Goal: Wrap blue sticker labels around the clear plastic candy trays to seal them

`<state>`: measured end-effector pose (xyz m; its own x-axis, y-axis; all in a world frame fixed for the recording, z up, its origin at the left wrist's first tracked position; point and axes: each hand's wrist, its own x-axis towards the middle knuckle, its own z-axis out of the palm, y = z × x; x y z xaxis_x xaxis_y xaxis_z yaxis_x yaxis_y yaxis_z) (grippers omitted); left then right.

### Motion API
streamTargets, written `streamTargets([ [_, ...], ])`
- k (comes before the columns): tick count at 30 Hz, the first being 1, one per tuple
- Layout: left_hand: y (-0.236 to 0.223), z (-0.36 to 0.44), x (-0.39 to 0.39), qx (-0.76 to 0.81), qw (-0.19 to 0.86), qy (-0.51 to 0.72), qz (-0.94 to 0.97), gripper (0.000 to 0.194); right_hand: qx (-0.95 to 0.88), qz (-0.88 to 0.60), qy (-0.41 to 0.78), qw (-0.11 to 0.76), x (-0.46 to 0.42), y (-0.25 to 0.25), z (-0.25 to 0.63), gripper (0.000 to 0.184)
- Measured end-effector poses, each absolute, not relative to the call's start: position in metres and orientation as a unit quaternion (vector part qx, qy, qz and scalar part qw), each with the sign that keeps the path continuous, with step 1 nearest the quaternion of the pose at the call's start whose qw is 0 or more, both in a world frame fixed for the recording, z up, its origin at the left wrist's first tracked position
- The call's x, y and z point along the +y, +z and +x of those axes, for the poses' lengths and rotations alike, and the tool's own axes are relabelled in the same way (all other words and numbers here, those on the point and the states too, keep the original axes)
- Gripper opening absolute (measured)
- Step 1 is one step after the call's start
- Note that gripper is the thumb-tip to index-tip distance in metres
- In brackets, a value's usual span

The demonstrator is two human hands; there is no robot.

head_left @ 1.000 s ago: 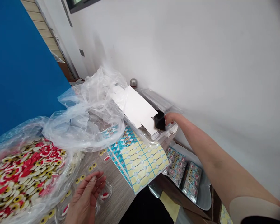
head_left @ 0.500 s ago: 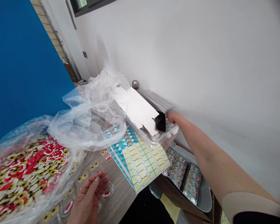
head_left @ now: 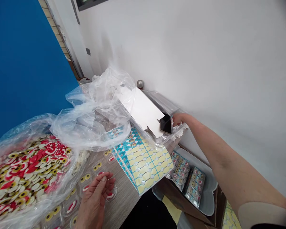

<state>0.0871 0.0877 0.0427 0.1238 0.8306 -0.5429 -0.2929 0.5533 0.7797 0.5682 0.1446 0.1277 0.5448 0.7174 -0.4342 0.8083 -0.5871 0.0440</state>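
Blister shells (head_left: 71,205) lie on the wood-grain table (head_left: 125,200) at bottom centre, beneath your left hand (head_left: 95,197). Its fingers curl toward the thumb just above one shell, and you can't tell whether it pinches anything. Eye-shaped sweets (head_left: 30,165) spill across the lower left in an open plastic bag (head_left: 21,130), likely left open to keep them within your reach. Right of your hand, a sticker sheet (head_left: 145,162) lies flat, probably so its rows stay easy to get at. Lower right, foil-backed packs (head_left: 193,183) sit in a metal tray (head_left: 211,187). Your right arm stretches far across, and your right hand (head_left: 180,120) closes on a black piece (head_left: 166,124) at the edge of a clear tray (head_left: 157,101), beside a white card (head_left: 140,108). Crumpled film (head_left: 109,105) heaps at centre, against the white wall (head_left: 205,63), with a blue panel (head_left: 26,63) upper left.
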Motion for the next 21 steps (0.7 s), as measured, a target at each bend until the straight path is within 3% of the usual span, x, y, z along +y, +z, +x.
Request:
streamTargets([
  [3,0.046,0.091,0.085,0.519,0.713,0.389,0.267,0.045,0.429,0.879,-0.169,0.119,0.134,0.147,0.567,0.010],
  [7,0.052,0.098,0.079,0.502,0.722,0.383,0.283,0.041,0.444,0.887,-0.085,0.097,0.098,0.179,0.538,0.008],
  [8,0.055,0.101,0.076,0.495,0.729,0.378,0.285,0.040,0.452,0.887,-0.048,0.079,0.084,0.184,0.519,0.010],
  [10,0.062,0.110,0.068,0.466,0.752,0.362,0.292,0.042,0.505,0.860,0.048,-0.058,0.056,0.182,0.466,0.010],
  [14,0.076,0.128,0.056,0.346,0.814,0.367,0.288,0.065,0.685,0.675,-0.002,-0.274,0.015,0.137,0.330,0.008],
  [18,0.075,0.116,0.056,0.292,0.810,0.411,0.299,0.075,0.703,0.612,-0.118,-0.342,0.008,0.087,0.243,0.010],
  [21,0.065,0.089,0.059,0.332,0.784,0.409,0.329,0.072,0.660,0.574,-0.292,-0.388,0.018,0.075,0.229,0.007],
])
